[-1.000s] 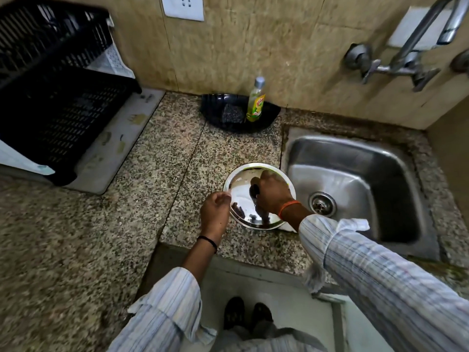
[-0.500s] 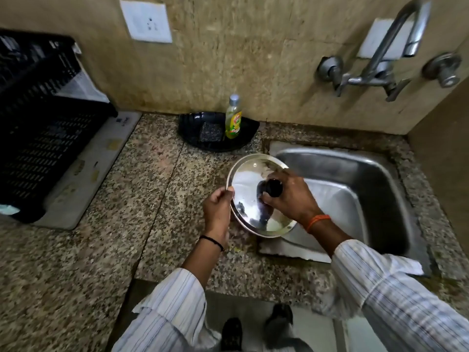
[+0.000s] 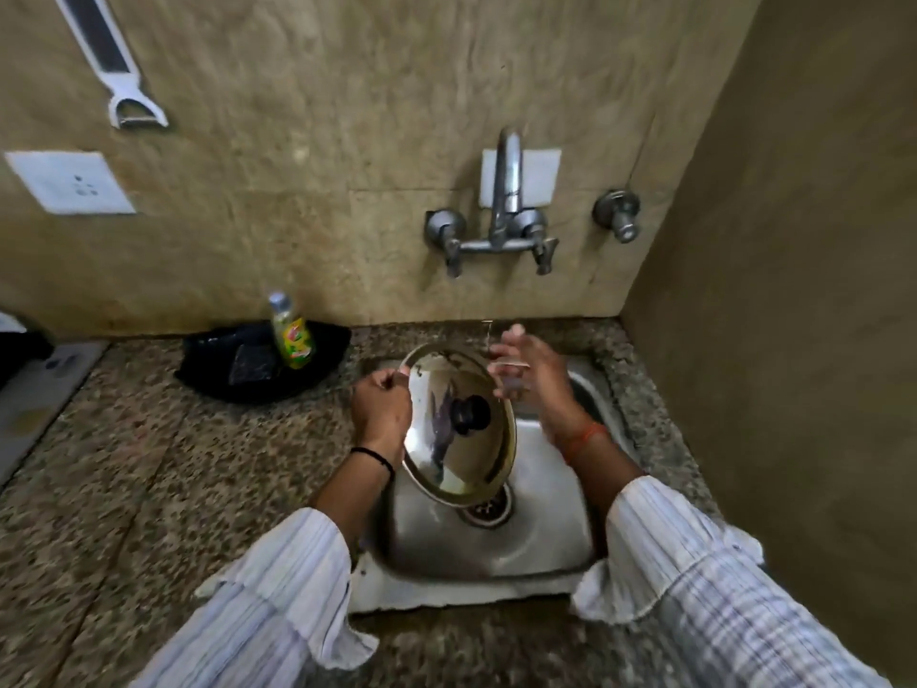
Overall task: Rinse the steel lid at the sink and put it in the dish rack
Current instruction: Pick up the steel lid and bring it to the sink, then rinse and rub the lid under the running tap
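The round steel lid (image 3: 459, 429) with a black knob hangs tilted over the steel sink (image 3: 536, 543), above the drain. My left hand (image 3: 382, 407) grips its left rim. My right hand (image 3: 528, 374) is off the lid, fingers spread, at the lid's upper right edge, under the wall tap (image 3: 503, 191). A thin thread of water shows just left of those fingers. Only a dark corner of the dish rack (image 3: 20, 347) shows at the far left edge.
A black tray (image 3: 208, 362) with a scrub pad and a dish soap bottle (image 3: 293, 335) stands on the granite counter (image 3: 149, 464) left of the sink. A side wall (image 3: 794, 290) closes in the right. A peeler (image 3: 124, 86) hangs on the back wall.
The lid has gone from the counter edge to over the sink bowl. My right hand has let go of the knob and opened near the tap. The view has swung right.
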